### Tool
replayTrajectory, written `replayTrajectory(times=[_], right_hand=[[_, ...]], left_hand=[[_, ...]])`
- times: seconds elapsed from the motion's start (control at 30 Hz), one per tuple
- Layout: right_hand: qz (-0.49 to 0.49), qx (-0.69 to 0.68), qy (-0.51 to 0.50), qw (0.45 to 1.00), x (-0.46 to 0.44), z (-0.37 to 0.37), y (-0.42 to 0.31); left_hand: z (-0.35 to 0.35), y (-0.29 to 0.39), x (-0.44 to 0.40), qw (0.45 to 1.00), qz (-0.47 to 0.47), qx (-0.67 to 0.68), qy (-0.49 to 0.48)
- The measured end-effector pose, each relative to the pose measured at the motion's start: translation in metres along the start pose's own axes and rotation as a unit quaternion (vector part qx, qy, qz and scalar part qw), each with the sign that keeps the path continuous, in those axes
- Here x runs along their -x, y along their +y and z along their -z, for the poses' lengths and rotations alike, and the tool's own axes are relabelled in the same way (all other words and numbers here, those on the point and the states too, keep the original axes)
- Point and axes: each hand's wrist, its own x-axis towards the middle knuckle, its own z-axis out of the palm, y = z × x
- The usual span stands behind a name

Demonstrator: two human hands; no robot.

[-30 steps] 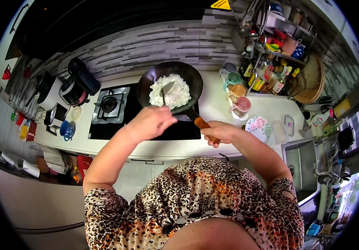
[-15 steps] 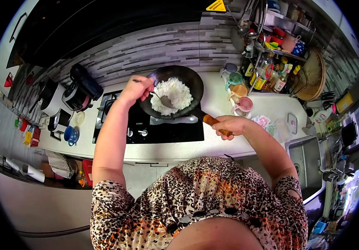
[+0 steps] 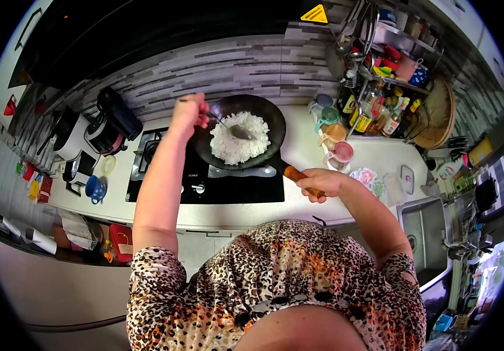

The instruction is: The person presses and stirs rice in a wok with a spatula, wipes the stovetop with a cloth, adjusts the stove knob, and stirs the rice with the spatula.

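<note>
While the white counter (image 3: pixel 299 126) runs along the tiled wall, the black stove (image 3: pixel 245 194) occupies its middle, and the sink (image 3: pixel 426 253) lies to the right. In the right back corner a rack (image 3: pixel 407 85) is crowded with bottles and pots. The dark wok (image 3: pixel 271 111) is on the stove, and it hides most of the burner below. The left burner (image 3: pixel 149 153) is partly covered by the left forearm. Near the wok's right side stand several lidded jars (image 3: pixel 335 132); a flowered plate (image 3: pixel 362 174) is partly behind the right arm. White rice (image 3: pixel 228 150) is heaped in the wok. The right hand (image 3: pixel 322 182) is closed around the wooden handle (image 3: pixel 294 174). The left hand (image 3: pixel 189 113), fingers curled, grips a metal spoon (image 3: pixel 240 133), whose head touches the rice.
</note>
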Motion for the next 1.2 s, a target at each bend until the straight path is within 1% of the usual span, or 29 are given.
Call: replayTrajectory(times=[0.03, 0.07, 0.13, 0.2, 0.23, 0.27, 0.33, 0.4, 0.47, 0.5, 0.53, 0.6, 0.67, 0.73, 0.8, 0.93, 0.97, 1.0, 1.07, 1.13, 1.17, 1.2], right_hand=[[-0.002, 0.003, 0.002, 1.000, 0.001, 0.000, -0.001], [-0.003, 0.004, 0.003, 1.000, 0.000, 0.000, 0.000], [-0.006, -0.015, 0.006, 1.000, -0.001, 0.001, 0.000], [-0.001, -0.005, 0.004, 1.000, -0.001, 0.001, 0.001], [0.006, 0.002, 0.005, 1.000, -0.001, 0.002, 0.001], [0.007, 0.003, -0.001, 1.000, -0.002, 0.002, 0.000], [0.007, -0.001, -0.012, 1.000, -0.001, 0.004, -0.003], [0.003, -0.008, 0.000, 1.000, 0.000, 0.001, -0.003], [0.003, -0.008, 0.013, 1.000, 0.001, -0.001, -0.005], [0.003, -0.006, 0.011, 1.000, 0.001, -0.002, -0.004], [0.005, -0.003, 0.011, 1.000, 0.001, -0.001, -0.005], [0.008, -0.003, 0.006, 1.000, 0.001, 0.001, -0.008], [0.005, -0.002, -0.002, 1.000, 0.001, 0.001, -0.007], [0.001, -0.003, 0.021, 1.000, 0.002, -0.002, -0.008], [0.002, -0.010, 0.018, 1.000, 0.005, -0.003, -0.012], [0.000, 0.014, 0.018, 1.000, 0.004, -0.002, -0.010], [0.007, 0.013, 0.017, 1.000, 0.003, 0.000, -0.009], [0.013, 0.010, 0.014, 1.000, 0.002, 0.000, -0.007], [0.003, 0.000, 0.025, 1.000, 0.006, -0.004, -0.013], [0.007, 0.005, 0.024, 1.000, 0.008, -0.005, -0.012], [0.008, 0.008, 0.019, 1.000, 0.008, -0.004, -0.013], [0.010, 0.010, 0.014, 1.000, 0.008, -0.004, -0.015]], left_hand=[[0.001, 0.019, 0.007, 1.000, -0.015, -0.023, 0.000], [0.009, 0.022, 0.003, 0.999, -0.027, -0.033, -0.021], [-0.001, 0.017, 0.006, 0.999, 0.015, -0.051, -0.010], [-0.010, 0.002, 0.008, 0.998, 0.060, -0.015, -0.019], [-0.007, 0.009, 0.006, 0.997, 0.067, -0.001, -0.038], [-0.006, 0.017, 0.003, 0.997, 0.061, 0.000, -0.041], [-0.003, 0.034, 0.002, 0.999, 0.016, -0.036, -0.026], [-0.002, 0.015, -0.015, 0.999, 0.010, -0.008, -0.031], [-0.020, -0.006, -0.021, 0.999, 0.019, 0.000, 0.042], [-0.024, -0.016, -0.022, 0.998, 0.022, 0.035, 0.046], [-0.026, -0.009, -0.019, 0.998, 0.022, 0.038, 0.034], [-0.026, 0.012, -0.021, 1.000, 0.022, -0.002, -0.007], [-0.024, 0.030, -0.015, 0.999, -0.031, -0.042, 0.016], [-0.023, 0.013, -0.024, 0.999, -0.035, -0.027, 0.030], [-0.028, -0.011, -0.034, 0.998, -0.034, -0.013, 0.049], [-0.016, 0.018, -0.023, 0.998, -0.045, -0.033, 0.040], [-0.010, 0.037, -0.012, 0.995, -0.057, -0.065, 0.049], [-0.005, 0.048, -0.004, 0.990, -0.087, -0.084, 0.078], [0.010, 0.044, -0.003, 0.986, -0.065, -0.131, 0.078], [0.011, 0.007, -0.003, 0.988, -0.041, -0.098, 0.115], [0.007, 0.000, 0.000, 0.991, -0.045, -0.048, 0.116], [0.005, -0.004, 0.002, 0.993, -0.050, -0.043, 0.094]])
